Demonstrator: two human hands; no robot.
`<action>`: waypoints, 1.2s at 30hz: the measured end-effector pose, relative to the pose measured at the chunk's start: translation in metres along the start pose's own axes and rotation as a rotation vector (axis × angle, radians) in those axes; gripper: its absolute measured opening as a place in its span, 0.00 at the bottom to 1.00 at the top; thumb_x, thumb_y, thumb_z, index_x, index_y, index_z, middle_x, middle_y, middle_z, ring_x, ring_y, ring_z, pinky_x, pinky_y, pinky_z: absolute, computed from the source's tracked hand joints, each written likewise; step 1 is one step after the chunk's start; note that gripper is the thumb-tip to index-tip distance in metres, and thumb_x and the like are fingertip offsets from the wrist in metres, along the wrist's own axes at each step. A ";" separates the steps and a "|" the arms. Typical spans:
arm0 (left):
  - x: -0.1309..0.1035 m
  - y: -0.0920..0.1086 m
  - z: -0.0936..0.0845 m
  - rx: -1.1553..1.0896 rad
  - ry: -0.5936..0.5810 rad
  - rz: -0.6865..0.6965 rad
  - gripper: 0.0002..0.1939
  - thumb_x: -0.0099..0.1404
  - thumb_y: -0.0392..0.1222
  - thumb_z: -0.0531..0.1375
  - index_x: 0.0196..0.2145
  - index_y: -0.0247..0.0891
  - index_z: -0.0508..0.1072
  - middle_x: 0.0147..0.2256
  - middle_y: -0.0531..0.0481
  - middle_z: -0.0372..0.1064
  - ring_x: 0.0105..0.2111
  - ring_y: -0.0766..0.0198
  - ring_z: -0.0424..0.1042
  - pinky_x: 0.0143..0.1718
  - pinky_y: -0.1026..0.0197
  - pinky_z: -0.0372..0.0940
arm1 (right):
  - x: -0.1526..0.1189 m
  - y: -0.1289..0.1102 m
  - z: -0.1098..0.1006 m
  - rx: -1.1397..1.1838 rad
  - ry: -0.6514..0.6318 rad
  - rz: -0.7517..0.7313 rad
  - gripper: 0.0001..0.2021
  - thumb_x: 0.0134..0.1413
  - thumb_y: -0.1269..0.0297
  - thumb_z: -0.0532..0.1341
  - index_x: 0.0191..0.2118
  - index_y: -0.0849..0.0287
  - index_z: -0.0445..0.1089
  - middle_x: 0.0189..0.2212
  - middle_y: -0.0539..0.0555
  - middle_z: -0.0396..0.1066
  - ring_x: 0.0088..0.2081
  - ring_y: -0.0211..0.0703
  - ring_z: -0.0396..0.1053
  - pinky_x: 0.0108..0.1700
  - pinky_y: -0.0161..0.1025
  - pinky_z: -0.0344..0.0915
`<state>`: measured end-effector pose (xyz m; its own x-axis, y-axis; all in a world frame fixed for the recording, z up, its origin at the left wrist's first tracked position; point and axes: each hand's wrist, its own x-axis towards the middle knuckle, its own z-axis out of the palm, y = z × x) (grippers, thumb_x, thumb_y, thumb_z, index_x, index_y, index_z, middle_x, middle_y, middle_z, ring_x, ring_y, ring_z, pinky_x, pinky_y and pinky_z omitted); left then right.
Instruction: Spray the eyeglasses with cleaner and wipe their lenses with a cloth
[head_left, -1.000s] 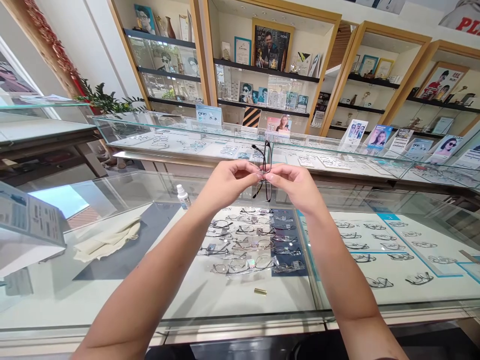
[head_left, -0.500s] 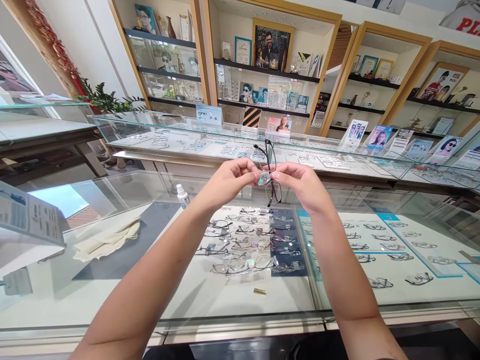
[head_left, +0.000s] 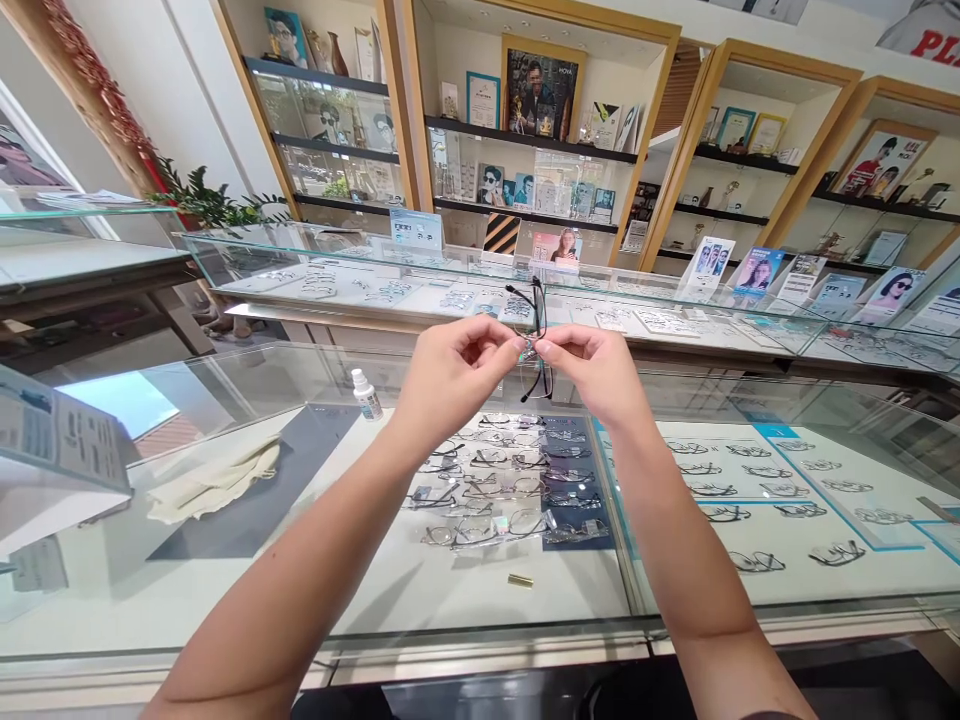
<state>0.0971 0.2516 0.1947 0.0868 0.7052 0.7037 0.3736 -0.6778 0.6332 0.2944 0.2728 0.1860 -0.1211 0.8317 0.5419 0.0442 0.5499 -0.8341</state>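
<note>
A pair of eyeglasses (head_left: 537, 312) with dark temple arms is held upright on its side above the glass counter. My left hand (head_left: 466, 375) pinches it near the middle between thumb and fingers. From the other side, my right hand (head_left: 592, 365) pinches it at the same spot, the two thumbs almost touching. A small shiny piece shows between the fingertips; I cannot make out exactly what it is. Below, inside the display case, lie rows of eyeglasses (head_left: 491, 487), some bearing clear tags.
On the counter stand a white spray bottle (head_left: 366, 395) and, to its left, a cream cloth (head_left: 217, 480) on a dark mat (head_left: 206, 540). A small gold bar (head_left: 520, 580) lies near the front. A folded leaflet stand (head_left: 64, 440) is at far left. Another glass case (head_left: 420, 300) runs behind.
The eyeglasses have turned a little in my hands, their lower end swinging left. My fingertips have drawn closer together over the small shiny piece, now mostly covered.
</note>
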 end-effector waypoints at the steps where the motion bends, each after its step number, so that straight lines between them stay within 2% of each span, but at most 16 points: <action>1: -0.001 0.001 0.000 0.023 -0.030 -0.017 0.14 0.69 0.54 0.68 0.32 0.42 0.82 0.21 0.54 0.62 0.24 0.64 0.59 0.26 0.59 0.54 | -0.002 0.000 0.004 -0.012 0.010 -0.020 0.14 0.52 0.49 0.77 0.34 0.53 0.82 0.41 0.55 0.84 0.43 0.48 0.80 0.53 0.52 0.77; 6: -0.004 0.002 -0.005 0.074 -0.044 -0.094 0.14 0.66 0.55 0.69 0.34 0.43 0.85 0.19 0.56 0.54 0.22 0.65 0.55 0.27 0.59 0.51 | -0.015 -0.008 0.021 -0.213 0.070 -0.176 0.06 0.62 0.57 0.71 0.39 0.52 0.83 0.45 0.55 0.82 0.47 0.48 0.79 0.53 0.50 0.76; 9: -0.008 0.001 -0.012 0.043 -0.025 -0.126 0.13 0.65 0.54 0.69 0.33 0.42 0.84 0.19 0.57 0.52 0.21 0.66 0.53 0.26 0.60 0.50 | -0.025 -0.017 0.027 -0.269 0.004 -0.196 0.06 0.64 0.62 0.68 0.43 0.51 0.84 0.47 0.54 0.82 0.48 0.48 0.79 0.55 0.51 0.76; 13: -0.019 -0.004 -0.031 0.074 -0.043 -0.185 0.13 0.63 0.54 0.69 0.31 0.41 0.82 0.18 0.58 0.52 0.20 0.67 0.52 0.25 0.61 0.48 | -0.040 -0.032 0.032 -0.298 -0.105 -0.131 0.06 0.65 0.62 0.67 0.44 0.50 0.83 0.48 0.54 0.82 0.47 0.48 0.79 0.54 0.51 0.74; 16: -0.027 -0.006 -0.051 0.157 -0.126 -0.260 0.14 0.63 0.54 0.68 0.32 0.40 0.82 0.19 0.59 0.51 0.21 0.67 0.51 0.25 0.61 0.47 | -0.048 -0.042 0.032 -0.373 -0.202 -0.047 0.06 0.65 0.58 0.66 0.38 0.52 0.80 0.40 0.53 0.82 0.39 0.45 0.77 0.44 0.47 0.71; 19: -0.035 -0.004 -0.073 0.317 -0.258 -0.328 0.13 0.64 0.52 0.66 0.34 0.40 0.83 0.20 0.58 0.53 0.22 0.66 0.53 0.26 0.60 0.48 | -0.054 -0.040 0.025 -0.442 -0.203 -0.006 0.16 0.65 0.54 0.66 0.28 0.55 0.70 0.28 0.49 0.73 0.31 0.41 0.67 0.36 0.43 0.63; 22: -0.043 -0.006 -0.094 0.500 -0.442 -0.323 0.12 0.64 0.50 0.64 0.34 0.41 0.83 0.21 0.56 0.58 0.23 0.64 0.58 0.28 0.59 0.50 | -0.057 -0.017 0.011 -0.362 -0.227 0.041 0.13 0.63 0.55 0.68 0.31 0.54 0.67 0.27 0.47 0.68 0.29 0.39 0.63 0.35 0.41 0.59; 24: -0.050 -0.011 -0.104 0.596 -0.574 -0.298 0.10 0.64 0.47 0.63 0.34 0.42 0.83 0.23 0.54 0.63 0.24 0.63 0.62 0.29 0.59 0.51 | -0.060 0.009 0.000 -0.249 -0.264 0.080 0.08 0.60 0.58 0.68 0.39 0.53 0.70 0.30 0.46 0.69 0.30 0.38 0.63 0.36 0.41 0.60; 27: -0.063 -0.020 -0.112 0.708 -0.743 -0.270 0.09 0.65 0.44 0.62 0.35 0.43 0.83 0.26 0.52 0.71 0.27 0.60 0.67 0.30 0.59 0.53 | -0.065 0.054 -0.017 -0.151 -0.245 0.114 0.10 0.57 0.61 0.68 0.44 0.53 0.72 0.30 0.45 0.68 0.31 0.38 0.66 0.39 0.41 0.63; 31: -0.086 -0.031 -0.112 0.843 -0.886 -0.232 0.09 0.66 0.42 0.62 0.36 0.44 0.84 0.32 0.48 0.78 0.30 0.58 0.72 0.32 0.60 0.55 | -0.071 0.102 -0.036 -0.019 -0.145 0.199 0.11 0.53 0.58 0.71 0.40 0.55 0.74 0.31 0.47 0.71 0.35 0.43 0.76 0.45 0.45 0.69; 33: -0.098 -0.036 -0.108 0.899 -0.932 -0.218 0.09 0.67 0.41 0.61 0.37 0.44 0.84 0.35 0.47 0.80 0.32 0.57 0.74 0.33 0.59 0.57 | -0.072 0.118 -0.044 0.001 -0.078 0.232 0.12 0.50 0.56 0.73 0.37 0.55 0.74 0.30 0.47 0.71 0.34 0.44 0.77 0.44 0.44 0.70; 36: -0.114 -0.044 -0.102 0.966 -0.974 -0.195 0.10 0.69 0.40 0.61 0.39 0.43 0.84 0.37 0.45 0.81 0.36 0.54 0.78 0.35 0.59 0.60 | -0.072 0.133 -0.053 0.023 -0.048 0.240 0.15 0.47 0.55 0.75 0.36 0.55 0.74 0.30 0.47 0.73 0.33 0.43 0.78 0.42 0.44 0.72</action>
<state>-0.0237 0.1799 0.1197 0.4133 0.9014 -0.1290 0.9042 -0.4231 -0.0592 0.3619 0.2902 0.0415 -0.1565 0.9335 0.3227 0.0553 0.3345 -0.9408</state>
